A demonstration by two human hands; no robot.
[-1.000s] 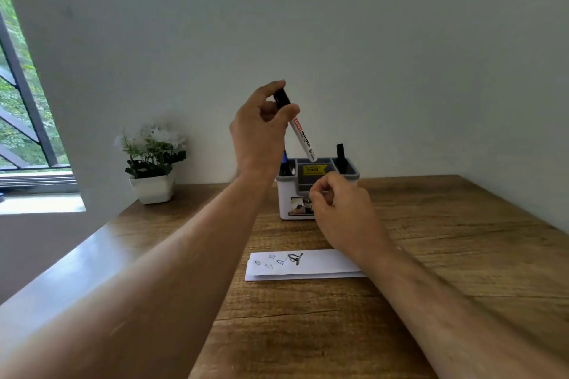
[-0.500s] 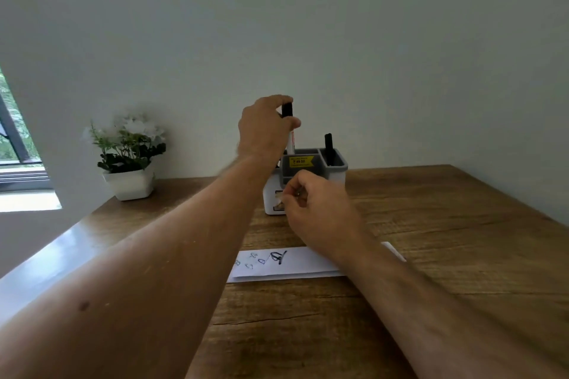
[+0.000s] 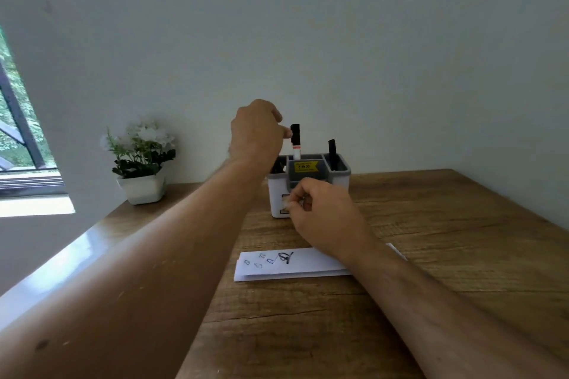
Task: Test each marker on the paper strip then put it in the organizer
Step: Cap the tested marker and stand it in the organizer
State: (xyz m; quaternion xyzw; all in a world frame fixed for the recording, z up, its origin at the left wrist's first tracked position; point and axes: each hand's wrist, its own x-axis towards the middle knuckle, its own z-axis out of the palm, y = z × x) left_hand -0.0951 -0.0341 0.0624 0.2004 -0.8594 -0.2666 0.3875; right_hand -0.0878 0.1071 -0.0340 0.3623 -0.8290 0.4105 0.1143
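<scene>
— Marker with white barrel and black cap [image 3: 295,140] stands upright in a back compartment of the white and grey plastic organizer [image 3: 308,186]; why is it held at the top?

— I think the left hand [image 3: 257,132] lowers it straight, so the fingertips touch only the cap. If they pinch it or already let go, I cannot tell.

— And the right hand [image 3: 323,212]?

— It rests against the organizer's front with fingers curled, probably to keep the box steady. If it holds something, I cannot tell.

— Other markers?

— One black marker [image 3: 332,153] stands in the right compartment. The folded white paper strip [image 3: 286,264] with small scribbles lies near, on the wooden table [image 3: 446,255], ready for testing. A white-flowered plant in a white pot [image 3: 141,163] stands to the left.
</scene>
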